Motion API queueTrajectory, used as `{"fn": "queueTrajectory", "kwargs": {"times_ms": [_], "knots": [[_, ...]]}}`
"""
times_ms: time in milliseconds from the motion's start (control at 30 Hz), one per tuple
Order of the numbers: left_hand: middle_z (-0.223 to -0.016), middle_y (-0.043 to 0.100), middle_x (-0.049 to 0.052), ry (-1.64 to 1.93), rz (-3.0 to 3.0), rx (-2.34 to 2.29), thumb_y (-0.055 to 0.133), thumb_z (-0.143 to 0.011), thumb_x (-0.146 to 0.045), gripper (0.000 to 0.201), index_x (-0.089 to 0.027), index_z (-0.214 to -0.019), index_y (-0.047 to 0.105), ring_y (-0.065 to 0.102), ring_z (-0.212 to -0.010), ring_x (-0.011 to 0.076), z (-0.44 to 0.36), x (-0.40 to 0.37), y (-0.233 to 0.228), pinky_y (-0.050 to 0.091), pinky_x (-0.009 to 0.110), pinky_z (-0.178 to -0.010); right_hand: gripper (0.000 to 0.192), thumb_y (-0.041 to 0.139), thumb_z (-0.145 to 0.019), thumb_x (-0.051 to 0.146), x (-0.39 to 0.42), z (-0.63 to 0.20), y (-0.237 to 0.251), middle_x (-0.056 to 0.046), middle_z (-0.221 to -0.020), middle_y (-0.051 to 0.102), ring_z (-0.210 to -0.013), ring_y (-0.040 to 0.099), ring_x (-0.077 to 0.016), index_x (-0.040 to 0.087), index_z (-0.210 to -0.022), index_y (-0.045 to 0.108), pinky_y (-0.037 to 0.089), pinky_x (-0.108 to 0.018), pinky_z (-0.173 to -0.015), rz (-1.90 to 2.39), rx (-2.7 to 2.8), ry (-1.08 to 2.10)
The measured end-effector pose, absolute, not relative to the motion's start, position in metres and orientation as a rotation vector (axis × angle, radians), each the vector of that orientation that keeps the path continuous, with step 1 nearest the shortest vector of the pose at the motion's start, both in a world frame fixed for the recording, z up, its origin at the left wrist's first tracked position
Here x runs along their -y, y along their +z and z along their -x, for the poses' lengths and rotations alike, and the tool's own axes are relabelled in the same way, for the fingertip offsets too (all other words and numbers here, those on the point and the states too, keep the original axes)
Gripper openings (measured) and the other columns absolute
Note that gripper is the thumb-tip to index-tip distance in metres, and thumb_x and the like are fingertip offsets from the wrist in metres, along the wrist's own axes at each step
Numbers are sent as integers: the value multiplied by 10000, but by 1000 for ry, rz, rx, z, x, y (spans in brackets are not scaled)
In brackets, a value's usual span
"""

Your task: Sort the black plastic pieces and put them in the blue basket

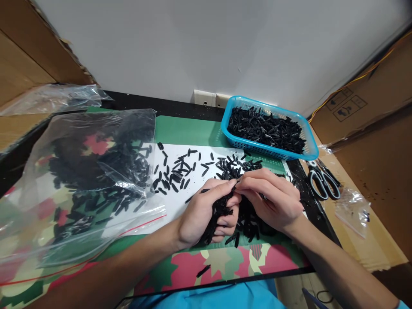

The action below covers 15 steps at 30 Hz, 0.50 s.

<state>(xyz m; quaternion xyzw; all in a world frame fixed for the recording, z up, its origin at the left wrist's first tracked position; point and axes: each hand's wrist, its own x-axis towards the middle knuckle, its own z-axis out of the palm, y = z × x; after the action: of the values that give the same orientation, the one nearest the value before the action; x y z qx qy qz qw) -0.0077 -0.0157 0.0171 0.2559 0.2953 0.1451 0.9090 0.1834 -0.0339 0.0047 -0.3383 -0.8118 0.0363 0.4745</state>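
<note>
— What is the biggest worry on the table (193,128)?

— The plastic bag (80,180) at the left; it lies slack with its mouth toward the white sheet (180,201), so a nudge of the forearm could spill its black pieces further.

— And the blue basket (307,148)?

— It sits at the far right, heaped; a piece tossed carelessly could bounce off the rim toward the scissors (322,180).

— The hands?

— The left hand (202,214) is cupped, closed around a bundle of black pieces (219,212); the right hand (273,197) pinches one piece at the left fingertips; both hover over the near pile.

— So the risk there?

— The bundle looks overfull; I judge a loosened grip would drop pieces off the near edge.
</note>
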Motion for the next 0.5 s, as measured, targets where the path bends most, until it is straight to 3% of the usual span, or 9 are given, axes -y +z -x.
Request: {"fn": "queueTrajectory", "kwargs": {"times_ms": [267,500], "knots": [[-470,385,-57,285,-497,-654,434,-1016,-585,458,-218,-742,426,287,-375,71,5,17,16,239,115,-311,185,636,-984,20,34,-182,1,-65,-925,750,-746,694,-137,182,-1036,710,559,-239,-619,860,2014,30],[-488,391,-54,282,-587,-679,447,-1011,-515,398,-222,-742,419,276,-379,70,7,15,13,220,119,-316,176,547,-1031,36,28,-182,-1,-32,-911,663,-821,650,-155,205,-1023,596,545,-274,-721,887,2056,319]]}}
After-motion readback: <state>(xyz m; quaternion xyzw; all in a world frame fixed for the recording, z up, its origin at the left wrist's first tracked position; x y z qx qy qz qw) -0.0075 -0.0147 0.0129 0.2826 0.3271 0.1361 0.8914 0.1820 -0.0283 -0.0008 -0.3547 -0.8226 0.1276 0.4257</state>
